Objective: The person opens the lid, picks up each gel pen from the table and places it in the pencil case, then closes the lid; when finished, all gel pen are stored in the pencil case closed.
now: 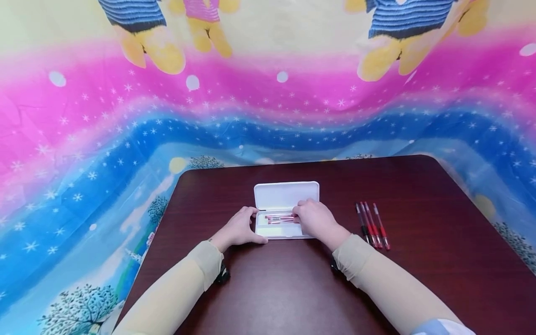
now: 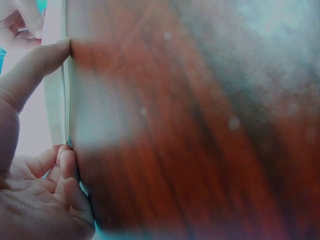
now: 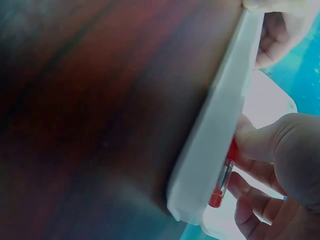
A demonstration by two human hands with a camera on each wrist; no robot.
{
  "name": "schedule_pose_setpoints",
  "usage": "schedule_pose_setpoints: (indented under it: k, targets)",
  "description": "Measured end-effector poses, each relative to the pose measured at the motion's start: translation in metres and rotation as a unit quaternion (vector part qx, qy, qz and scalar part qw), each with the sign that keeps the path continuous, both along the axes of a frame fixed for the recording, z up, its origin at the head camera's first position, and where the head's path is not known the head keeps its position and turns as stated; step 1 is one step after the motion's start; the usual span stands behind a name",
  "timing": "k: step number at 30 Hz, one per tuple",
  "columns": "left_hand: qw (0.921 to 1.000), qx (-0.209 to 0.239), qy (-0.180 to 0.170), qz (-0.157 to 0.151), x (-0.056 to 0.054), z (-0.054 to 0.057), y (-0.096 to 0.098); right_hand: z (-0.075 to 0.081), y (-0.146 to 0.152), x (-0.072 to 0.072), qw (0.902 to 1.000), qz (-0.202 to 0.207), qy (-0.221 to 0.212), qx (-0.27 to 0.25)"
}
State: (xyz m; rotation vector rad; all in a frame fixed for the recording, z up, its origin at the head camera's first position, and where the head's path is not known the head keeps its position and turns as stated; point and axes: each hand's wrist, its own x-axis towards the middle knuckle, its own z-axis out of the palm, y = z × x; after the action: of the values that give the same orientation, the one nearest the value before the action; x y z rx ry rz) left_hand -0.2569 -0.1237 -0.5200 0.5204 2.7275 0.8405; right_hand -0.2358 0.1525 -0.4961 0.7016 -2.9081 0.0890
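Observation:
A white pencil case point(image 1: 285, 231) lies on the table with its lid point(image 1: 286, 195) raised at the back. My left hand point(image 1: 239, 227) holds the case by its left end, the thumb on the front wall and the fingers toward the back corner. Inside the case lie red-and-clear pens point(image 1: 274, 218). Over the right half is my right hand point(image 1: 317, 222), pinching a red pen point(image 3: 221, 182) between thumb and fingers in the right wrist view. Part of that pen is hidden behind the thumb and the case wall.
Several pens point(image 1: 370, 225), most with red grips and one black, lie side by side to the right of the case. The dark wooden table point(image 1: 268, 288) has rounded far corners. A printed cloth point(image 1: 268, 111) hangs behind and beside it.

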Motion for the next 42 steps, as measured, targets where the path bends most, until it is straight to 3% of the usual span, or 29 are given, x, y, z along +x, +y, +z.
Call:
schedule_pose_setpoints:
  k: [10, 16, 20, 25, 28, 32, 37, 42]
  targets:
    - [1.0000, -0.002, 0.000, -0.002, 0.000, -0.002, 0.001, -0.009, 0.002, -0.002, 0.9999, -0.004, 0.016, -0.002]
    - [1.0000, -0.003, -0.003, 0.004, -0.001, -0.001, 0.000, 0.001, 0.018, 0.004, 0.9978, -0.018, 0.035, -0.054]
    - [1.0000, -0.002, -0.004, -0.002, -0.001, -0.001, 0.001, 0.013, 0.049, 0.020, 0.9905, -0.068, 0.040, -0.112]
    - [1.0000, -0.003, 0.001, -0.003, -0.001, -0.001, 0.001, 0.024, 0.105, 0.044, 0.9703, -0.164, 0.053, -0.169]
    - [1.0000, -0.005, 0.005, -0.003, -0.001, -0.001, 0.001, 0.027, 0.137, 0.056, 0.9599, -0.218, 0.032, -0.173]
    - [0.9999, -0.010, 0.007, -0.005, -0.002, -0.002, -0.001, 0.025, 0.169, 0.069, 0.9507, -0.270, -0.034, -0.149]
    - [0.9999, -0.005, 0.007, -0.006, -0.002, -0.003, -0.001, 0.014, 0.188, 0.079, 0.9432, -0.289, -0.104, -0.128]
    - [1.0000, -0.002, 0.001, -0.006, -0.002, -0.002, 0.001, 0.005, 0.192, 0.083, 0.9417, -0.295, -0.110, -0.119]
